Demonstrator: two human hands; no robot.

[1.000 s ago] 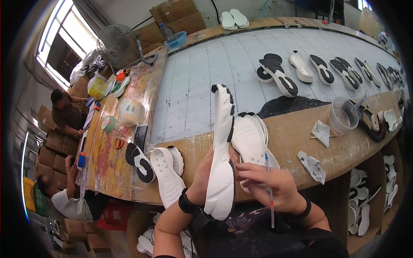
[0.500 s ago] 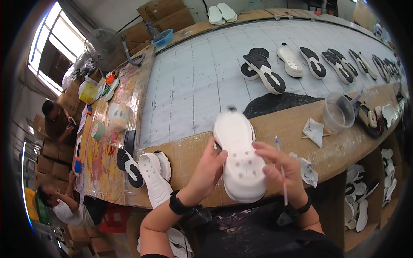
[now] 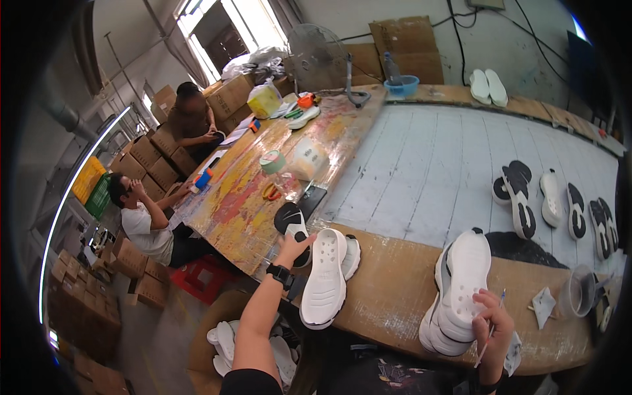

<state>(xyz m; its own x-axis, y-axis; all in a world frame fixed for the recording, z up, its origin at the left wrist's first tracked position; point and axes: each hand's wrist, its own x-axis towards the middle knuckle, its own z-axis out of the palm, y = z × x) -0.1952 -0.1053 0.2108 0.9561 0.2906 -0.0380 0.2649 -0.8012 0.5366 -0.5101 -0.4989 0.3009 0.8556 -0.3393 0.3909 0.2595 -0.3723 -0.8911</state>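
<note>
My left hand [image 3: 293,249] is on a black-and-white shoe sole [image 3: 289,218], its thumb across the sole and its other fingers partly hidden. Right beside it, a white shoe sole with small holes [image 3: 325,283] leans over another white sole [image 3: 352,255] with a ridged edge. My right hand [image 3: 495,321] pinches a thin brush [image 3: 488,339], its fingertips against the holed end of a white sole [image 3: 469,263]. That sole lies on top of other white soles [image 3: 431,329] at the table's front edge.
Several black-and-white soles [image 3: 521,207] lie on the white tabletop at the right. A clear plastic cup [image 3: 577,293] and crumpled tissue [image 3: 543,306] are beyond my right hand. A phone [image 3: 311,199], jar [image 3: 309,160] and tape [image 3: 272,162] are at the left, where two people sit.
The view has swung left. My left hand has let go of the white sole and reached left to the black-and-white one. The white sole now rests on the table by my right hand.
</note>
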